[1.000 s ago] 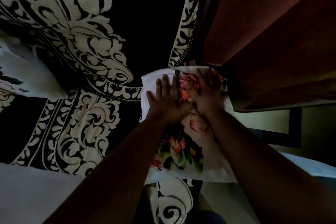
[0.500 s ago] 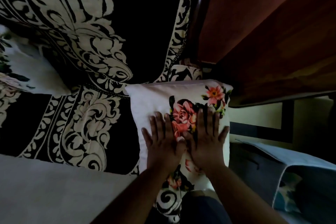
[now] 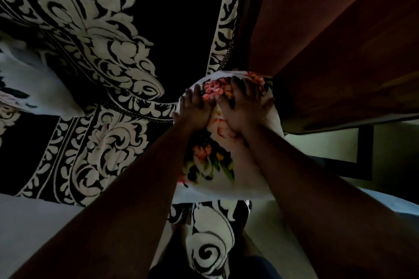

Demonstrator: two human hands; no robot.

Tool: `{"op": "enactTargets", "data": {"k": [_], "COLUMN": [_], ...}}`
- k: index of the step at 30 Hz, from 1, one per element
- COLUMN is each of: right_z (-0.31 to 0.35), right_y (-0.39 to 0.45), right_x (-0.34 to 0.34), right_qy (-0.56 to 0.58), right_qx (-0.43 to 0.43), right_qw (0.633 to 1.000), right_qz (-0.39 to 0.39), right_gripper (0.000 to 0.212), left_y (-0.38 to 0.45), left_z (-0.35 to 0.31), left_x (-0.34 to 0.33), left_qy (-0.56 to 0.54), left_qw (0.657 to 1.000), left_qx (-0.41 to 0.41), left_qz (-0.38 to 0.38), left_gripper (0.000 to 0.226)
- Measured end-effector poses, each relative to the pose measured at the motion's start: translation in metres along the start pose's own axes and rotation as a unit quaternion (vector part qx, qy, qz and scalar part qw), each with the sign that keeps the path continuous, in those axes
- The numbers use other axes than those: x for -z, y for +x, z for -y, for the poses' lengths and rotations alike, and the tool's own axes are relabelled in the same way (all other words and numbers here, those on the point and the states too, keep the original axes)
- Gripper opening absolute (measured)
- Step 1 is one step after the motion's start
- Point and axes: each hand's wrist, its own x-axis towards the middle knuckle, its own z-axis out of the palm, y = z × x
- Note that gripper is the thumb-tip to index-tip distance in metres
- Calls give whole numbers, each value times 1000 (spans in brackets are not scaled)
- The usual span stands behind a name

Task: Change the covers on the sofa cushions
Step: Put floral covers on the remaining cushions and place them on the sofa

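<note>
A white cushion with a print of pink and orange flowers (image 3: pixel 210 161) stands at the right end of the sofa, against the dark wooden armrest. My left hand (image 3: pixel 196 106) and my right hand (image 3: pixel 246 104) lie side by side on its upper part, palms down, fingers spread, pressing into the fabric. Neither hand grips anything. A second white floral cushion (image 3: pixel 29 84) lies on the seat at the far left, partly out of frame.
The sofa wears a black cover with large cream scrolls (image 3: pixel 102 142). A reddish-brown wooden armrest and panel (image 3: pixel 335 47) rise on the right. A pale floor (image 3: pixel 31 229) runs below the seat. A dark frame (image 3: pixel 365 149) stands by the wall at the right.
The view has swung forward again. Both hands have slid up the cushion towards its top edge and press it back against the armrest corner.
</note>
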Motion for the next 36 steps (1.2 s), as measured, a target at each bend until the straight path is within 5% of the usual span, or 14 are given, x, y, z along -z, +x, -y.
{"op": "enactTargets", "data": {"k": [5,10,20,24,33,36], "right_z": [-25,-72,-43,-22,-72,-75], "right_y": [-89,-193,-40,1,-195,-175], "right_x": [-24,-65,-33,-10,-75,-73], "right_qy": [-13,-25,24,-3,-18,-14], "right_qx": [56,112,-2,-5,119,110], "right_qw": [997,993,998,999,991,992], "right_qz": [-46,-42,-59,-43,-55,-56], "right_gripper": [84,89,89,81,87,85], "left_y": [-85,-175,-34,4,-172,-150], "left_z": [39,88,9,-4,103,87], "left_x": [-52,-120,-55,-21,-127,-121], "left_qy": [45,124,92,64,151,157], "left_qw": [989,973,978,994,967,966], "left_qx": [-89,-135,-103,-53,-158,-150], "left_qz": [-110,-143,-158,-77,-134,-138], "left_gripper": [79,77,78,73,77,77]}}
